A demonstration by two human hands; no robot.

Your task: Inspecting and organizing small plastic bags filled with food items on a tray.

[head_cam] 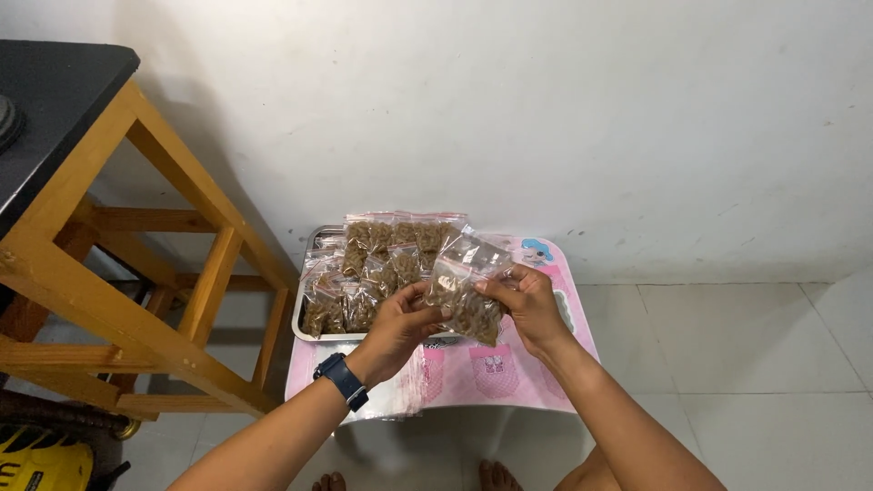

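Both of my hands hold one small clear zip bag (466,284) filled with brown pieces, lifted above a low pink table (509,375). My left hand (400,323), with a dark watch on its wrist, grips the bag's left side. My right hand (526,305) pinches its right edge. Behind the bag, a steel tray (304,314) on the table carries several more filled bags (382,259) stacked in rows. A pile of empty clear bags (405,386) lies at the table's front edge under my left wrist.
A tall wooden stand (136,273) with a black top rises at the left. A white wall (546,109) is right behind the table. A yellow object (41,459) sits at the lower left. White floor tiles (755,364) spread to the right. My toes (496,475) show below.
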